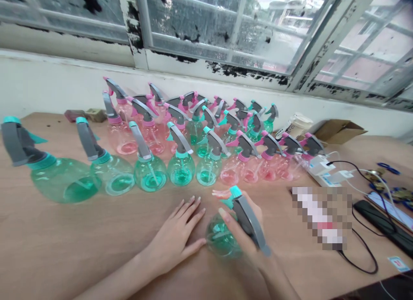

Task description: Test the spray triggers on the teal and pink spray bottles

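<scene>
My right hand [254, 244] is wrapped round a green spray bottle [222, 240] with a teal nozzle and grey trigger [250, 222], holding it upright on the wooden table [64, 248]. My left hand [179, 235] lies flat on the table just left of that bottle, fingers stretched out and holding nothing. Beyond my hands stands a front row of green spray bottles [148, 173], continued to the right by pink spray bottles [248, 171].
Several more pink and green spray bottles [193, 115] stand in rows back to the wall under the window. At right lie a white power strip [322, 169], black cables [364, 257], a phone [392, 209], a cardboard box [338, 130] and a blurred patch.
</scene>
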{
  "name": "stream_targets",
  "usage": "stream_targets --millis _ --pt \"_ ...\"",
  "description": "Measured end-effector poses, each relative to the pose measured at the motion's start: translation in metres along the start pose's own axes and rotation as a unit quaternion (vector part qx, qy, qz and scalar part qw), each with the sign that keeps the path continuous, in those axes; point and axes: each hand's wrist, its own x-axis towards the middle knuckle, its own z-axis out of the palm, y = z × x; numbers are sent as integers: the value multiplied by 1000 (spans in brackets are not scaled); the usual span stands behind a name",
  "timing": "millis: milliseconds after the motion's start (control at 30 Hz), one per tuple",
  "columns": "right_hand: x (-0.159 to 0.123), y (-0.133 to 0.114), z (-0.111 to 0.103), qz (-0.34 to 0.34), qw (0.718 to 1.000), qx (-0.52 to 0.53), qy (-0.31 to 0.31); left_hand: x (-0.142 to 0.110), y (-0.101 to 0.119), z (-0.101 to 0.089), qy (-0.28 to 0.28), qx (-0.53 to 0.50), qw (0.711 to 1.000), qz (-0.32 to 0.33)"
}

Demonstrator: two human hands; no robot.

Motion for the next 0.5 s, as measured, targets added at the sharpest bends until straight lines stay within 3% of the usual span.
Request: stream_targets --millis 233,500 --pt "-4 -4 1 30 999 -31 6 0 1 -2 0 -1 1000 1" --pt "-6 -5 3 10 999 -47 24 0 2 -1 -10 -3 1000 -3"
